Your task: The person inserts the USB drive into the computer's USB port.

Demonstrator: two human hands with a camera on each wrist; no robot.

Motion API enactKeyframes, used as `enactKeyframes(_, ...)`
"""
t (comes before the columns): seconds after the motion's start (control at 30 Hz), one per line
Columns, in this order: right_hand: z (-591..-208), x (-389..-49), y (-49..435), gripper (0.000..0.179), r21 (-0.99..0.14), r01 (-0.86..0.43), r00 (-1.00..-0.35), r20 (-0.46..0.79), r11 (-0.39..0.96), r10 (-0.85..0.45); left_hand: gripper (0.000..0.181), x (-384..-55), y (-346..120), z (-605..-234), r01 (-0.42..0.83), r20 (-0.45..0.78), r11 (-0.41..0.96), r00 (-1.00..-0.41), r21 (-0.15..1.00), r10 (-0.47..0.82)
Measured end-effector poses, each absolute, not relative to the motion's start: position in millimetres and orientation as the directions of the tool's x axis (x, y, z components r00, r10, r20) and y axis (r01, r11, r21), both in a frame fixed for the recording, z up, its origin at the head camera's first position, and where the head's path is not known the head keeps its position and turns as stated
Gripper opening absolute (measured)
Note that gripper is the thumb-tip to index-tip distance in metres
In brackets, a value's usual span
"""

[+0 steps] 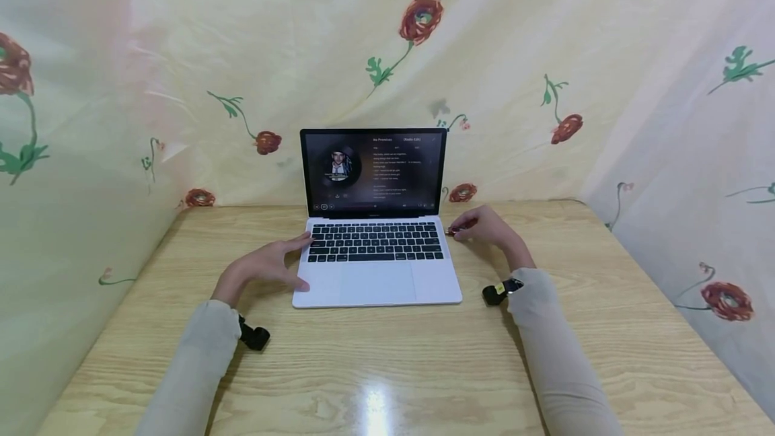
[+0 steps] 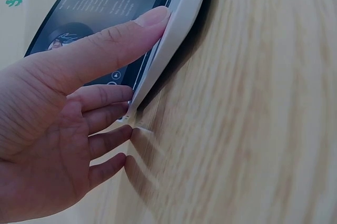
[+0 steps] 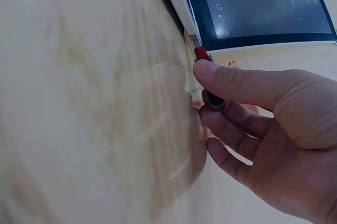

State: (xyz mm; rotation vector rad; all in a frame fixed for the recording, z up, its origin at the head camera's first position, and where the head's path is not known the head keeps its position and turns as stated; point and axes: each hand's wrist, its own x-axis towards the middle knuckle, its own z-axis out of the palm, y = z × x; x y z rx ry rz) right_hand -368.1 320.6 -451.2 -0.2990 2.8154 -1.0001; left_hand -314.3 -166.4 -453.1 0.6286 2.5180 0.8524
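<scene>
Pale cloth (image 1: 484, 59) printed with red flowers and green stems hangs behind and at both sides of a light wood-grain table (image 1: 605, 328). On the table, close to its back edge and about midway between the left and right edges, a silver laptop (image 1: 378, 281) sits with its lid raised. Its dark screen (image 1: 396, 184) shows a music player: a round cover picture at left, a title beginning "No Promises", lines of lyrics at right and playback controls along the bottom.

Two arms in light sleeves (image 1: 188, 369) reach in from the table's front edge. The left hand (image 1: 263, 268) is spread, thumb and fingers well apart, gripping nothing; its thumb rests on the laptop's front left corner and its index finger touches the left end of the keyboard. The right hand (image 1: 484, 229), between the laptop and the table's right edge, has its thumb closed against bent fingers, pinching a small red-and-black stick (image 3: 200, 54).

A black device (image 1: 254, 336) is strapped at each wrist.

The stick, smallest of all, is just beside the laptop's right side, level with the keyboard. Its silver tip points at the laptop's side; whether it is plugged in cannot be told.
</scene>
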Motion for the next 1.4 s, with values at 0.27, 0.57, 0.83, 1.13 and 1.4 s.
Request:
enactKeyframes(0.27,-450.6,-369.0,318.6,0.023,-0.625,-0.145,-0.97,-0.065,0.767,-0.236,0.114,-314.1,-165.8,-452.9,0.283,-0.229,0.712,-0.816,0.643,0.531)
enactKeyframes(0.57,-451.4,-370.6,317.8,0.022,-0.628,-0.124,-0.971,-0.081,0.768,-0.224,0.116,-314.3,-166.1,-452.1,0.28,-0.229,0.71,-0.816,0.646,0.531)
enactKeyframes(0.83,-449.8,-368.1,316.9,0.022,-0.631,-0.124,-0.968,-0.092,0.766,-0.233,0.114,-312.8,-166.1,-453.6,0.286,-0.219,0.702,-0.815,0.653,0.536)
enactKeyframes(1.13,-449.6,-368.1,317.3,0.022,-0.637,-0.117,-0.966,-0.103,0.762,-0.235,0.114,-314.2,-166.3,-454.3,0.283,-0.224,0.702,-0.814,0.653,0.536)
enactKeyframes(1.4,-449.1,-368.3,315.8,0.023,-0.625,-0.129,-0.965,-0.101,0.77,-0.244,0.113,-314.1,-167.5,-454.6,0.287,-0.218,0.694,-0.811,0.66,0.543)
